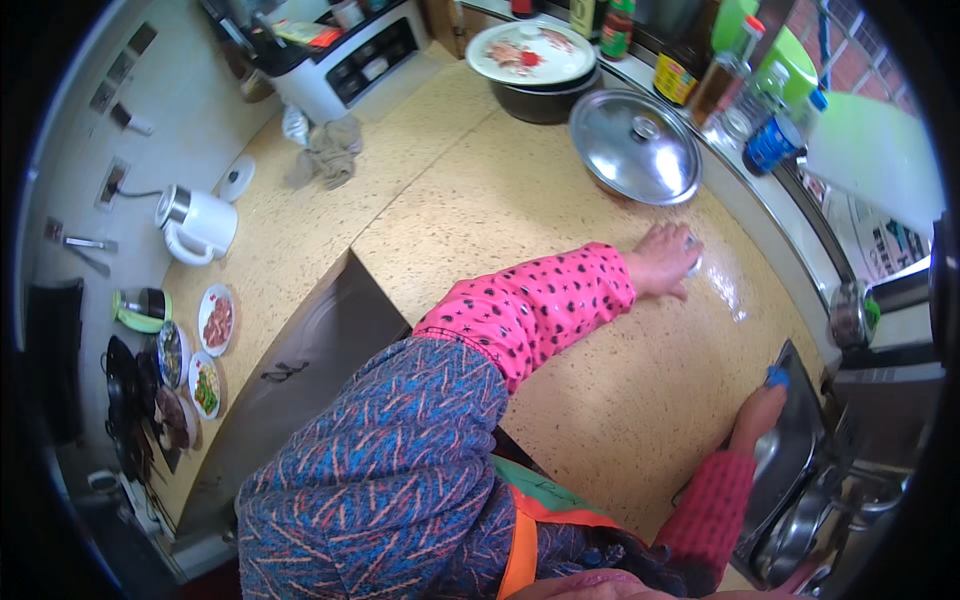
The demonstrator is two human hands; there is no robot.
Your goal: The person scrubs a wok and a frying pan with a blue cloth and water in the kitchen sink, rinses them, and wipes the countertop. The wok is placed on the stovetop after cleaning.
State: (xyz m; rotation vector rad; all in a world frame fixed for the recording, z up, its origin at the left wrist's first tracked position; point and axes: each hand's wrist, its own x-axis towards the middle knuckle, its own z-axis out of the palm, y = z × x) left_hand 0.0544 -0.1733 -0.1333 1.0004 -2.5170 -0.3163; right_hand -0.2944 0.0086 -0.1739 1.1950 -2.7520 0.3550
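Note:
My left hand (664,259) reaches over the speckled countertop (570,405) with its palm down, below the round steel lid (637,146). A small pale, shiny thing (696,262) shows at its fingertips; whether the fingers grip it cannot be made out. Near the sink (787,435) at the lower right, my right hand (759,415) is closed round a small blue object (778,377), perhaps a cloth or sponge. Both forearms wear pink patterned sleeves. A glossy patch lies on the counter right of the left hand.
A pot with a floral lid (531,52) stands at the back, beside bottles (619,30) along the windowsill. A crumpled cloth (334,150) and a white electric kettle (199,225) are at the left. Dishes of meat (217,322) and chopped vegetables (204,386) sit farther down the left counter.

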